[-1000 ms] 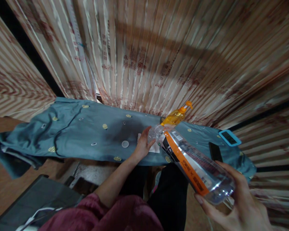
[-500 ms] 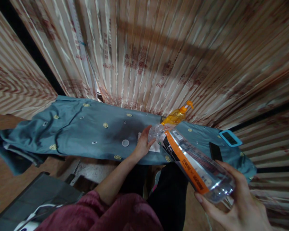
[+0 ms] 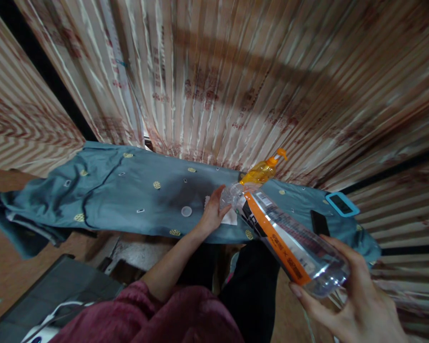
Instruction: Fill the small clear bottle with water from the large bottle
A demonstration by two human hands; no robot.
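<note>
A large clear plastic bottle (image 3: 286,238) with an orange, black and white label slants from lower right to upper left. My right hand (image 3: 357,290) grips it near its base. The fingers of my left hand (image 3: 213,209) close round a small clear container (image 3: 229,196) at the bottle's upper-left end; where one stops and the other begins is hard to see. Behind stands a pump bottle (image 3: 259,172) of yellow liquid with an orange pump. Under my left hand lies a white paper napkin (image 3: 230,218), partly hidden. A small clear round lid (image 3: 186,211) lies to its left.
A teal patterned cloth (image 3: 107,190) covers the narrow table, with a pleated curtain (image 3: 207,85) behind it. On the right are a black phone (image 3: 319,223) and a blue-framed device (image 3: 342,205). At lower left, a dark surface (image 3: 57,281) bears a white cable (image 3: 62,307).
Both hands hold the same things in nearly the same places. The large bottle's base end has risen very slightly in view.
</note>
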